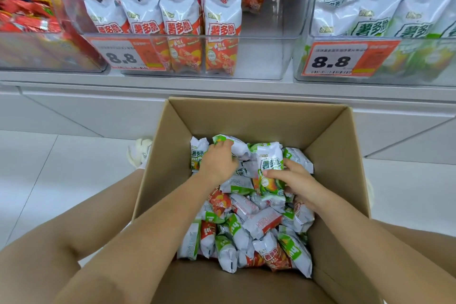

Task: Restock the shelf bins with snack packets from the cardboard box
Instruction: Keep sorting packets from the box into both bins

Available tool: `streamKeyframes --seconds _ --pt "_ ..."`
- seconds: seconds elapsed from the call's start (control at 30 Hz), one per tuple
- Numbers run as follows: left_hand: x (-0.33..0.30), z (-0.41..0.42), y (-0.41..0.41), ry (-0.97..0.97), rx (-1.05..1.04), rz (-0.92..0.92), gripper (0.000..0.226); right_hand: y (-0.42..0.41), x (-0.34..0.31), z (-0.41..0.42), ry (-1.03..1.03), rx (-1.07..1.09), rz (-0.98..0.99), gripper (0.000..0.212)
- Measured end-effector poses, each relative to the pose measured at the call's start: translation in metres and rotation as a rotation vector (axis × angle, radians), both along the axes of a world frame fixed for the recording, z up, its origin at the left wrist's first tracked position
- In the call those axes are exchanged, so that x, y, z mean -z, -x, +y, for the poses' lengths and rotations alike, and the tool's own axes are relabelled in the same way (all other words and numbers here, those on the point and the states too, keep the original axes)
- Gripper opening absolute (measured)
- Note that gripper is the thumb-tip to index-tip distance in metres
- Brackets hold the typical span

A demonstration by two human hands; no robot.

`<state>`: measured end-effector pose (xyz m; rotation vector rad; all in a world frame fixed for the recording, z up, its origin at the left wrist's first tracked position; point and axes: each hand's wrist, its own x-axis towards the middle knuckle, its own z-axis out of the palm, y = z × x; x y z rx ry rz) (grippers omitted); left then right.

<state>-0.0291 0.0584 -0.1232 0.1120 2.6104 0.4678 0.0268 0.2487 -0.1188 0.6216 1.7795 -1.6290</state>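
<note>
An open cardboard box (249, 116) stands on the floor below the shelf, holding several white snack packets with green or red print. Both hands are down inside it at the far end. My left hand (218, 161) curls its fingers over a green-and-white packet (232, 143). My right hand (293, 180) grips an upright green packet (270, 168) by its side. Above, a clear bin (266, 57) holds rows of red packets (220, 39) with an empty strip at its right. Beside it, another clear bin (306, 61) holds green packets (370, 24).
A third bin (49, 54) at the left holds red bags. Orange 8.8 price tags (343, 60) hang on the bin fronts. The white shelf ledge (222, 86) juts over the box's far wall. My knees flank the box, and a white shoe (139, 149) rests on the tiled floor at its left.
</note>
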Motion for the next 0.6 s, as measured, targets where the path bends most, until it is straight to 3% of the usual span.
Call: streamKeyframes --seconds 0.1,0.17,0.27,0.37,0.43,0.5,0.53,0.6 --pt "0.014 0.008 0.015 0.316 0.417 0.082 0.062 -0.002 0.014 0.007 0.009 0.014 -0.049 0.109" --pt "0.023 0.017 0.023 0.457 0.581 0.142 0.068 -0.001 0.021 0.007 -0.004 -0.02 -0.051 0.113" --pt "0.038 0.03 0.028 0.583 0.66 0.138 0.068 0.005 0.025 0.005 0.014 -0.035 -0.052 0.092" --pt "0.044 0.028 0.029 0.655 0.705 0.165 0.053 0.012 0.025 0.008 0.022 -0.012 -0.046 0.123" --pt "0.044 0.019 0.028 0.587 0.682 0.213 0.047 0.016 0.027 0.015 0.036 0.002 -0.051 0.129" --pt "0.036 0.009 0.027 0.384 0.536 0.258 0.048 0.019 0.021 0.02 0.062 0.041 -0.054 0.125" --pt "0.031 0.006 0.026 0.213 0.391 0.259 0.048 0.02 0.015 0.021 0.068 0.06 -0.045 0.116" --pt "0.01 0.004 0.021 -0.255 -0.04 0.134 0.047 0.022 -0.002 0.021 0.1 0.077 0.011 0.076"
